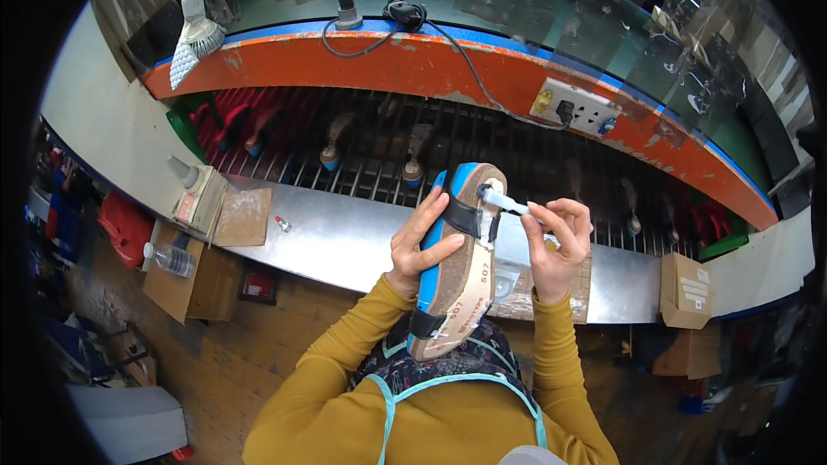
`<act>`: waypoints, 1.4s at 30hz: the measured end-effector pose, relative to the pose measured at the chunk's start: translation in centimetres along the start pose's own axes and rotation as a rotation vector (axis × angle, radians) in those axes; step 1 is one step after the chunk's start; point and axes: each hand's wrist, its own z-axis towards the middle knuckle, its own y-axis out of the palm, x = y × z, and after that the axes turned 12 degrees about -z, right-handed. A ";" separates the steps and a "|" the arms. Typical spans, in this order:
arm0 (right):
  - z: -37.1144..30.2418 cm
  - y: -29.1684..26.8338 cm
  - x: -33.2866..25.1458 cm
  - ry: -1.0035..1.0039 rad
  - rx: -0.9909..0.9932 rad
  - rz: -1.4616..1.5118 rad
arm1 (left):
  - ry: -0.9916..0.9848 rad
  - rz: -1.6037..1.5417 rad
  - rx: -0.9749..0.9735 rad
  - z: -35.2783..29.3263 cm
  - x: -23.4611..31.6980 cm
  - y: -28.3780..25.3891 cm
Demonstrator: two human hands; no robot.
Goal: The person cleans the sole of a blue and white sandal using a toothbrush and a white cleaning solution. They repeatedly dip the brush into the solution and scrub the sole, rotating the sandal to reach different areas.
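My left hand [422, 245] is wrapped round a shoe on a last [461, 280], held tilted with its underside facing up. The shoe has blue sides, a brown fibrous bottom, a pale lengthwise strip with red print, and black straps folded over its edges. White smears lie along the pale strip by the upper black strap [463, 216]. Between thumb and fingers, my right hand [558, 245] pinches a small white-handled brush [510, 201]. Its dark tip touches the shoe's upper end. Partly hidden behind the right hand is a translucent plastic tub [510, 250].
A metal ledge [319, 245] runs in front of a rack of rods [301, 164] carrying several shoes. Above it is an orange beam [345, 65] with a socket strip [575, 106] and cable. A lamp [196, 39] hangs at left. Cardboard boxes [687, 290] stand at both sides.
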 end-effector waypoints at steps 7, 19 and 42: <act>0.5 -1.4 0.5 -0.096 -0.060 -0.040 | 0.006 0.018 -0.066 0.9 0.7 -0.6; 1.7 -3.1 0.7 -0.092 -0.233 0.077 | -0.042 -0.060 -0.055 0.9 1.2 -0.4; 0.7 -3.7 1.5 -0.296 -0.109 -0.037 | -0.081 -0.194 0.024 -0.3 -0.4 1.7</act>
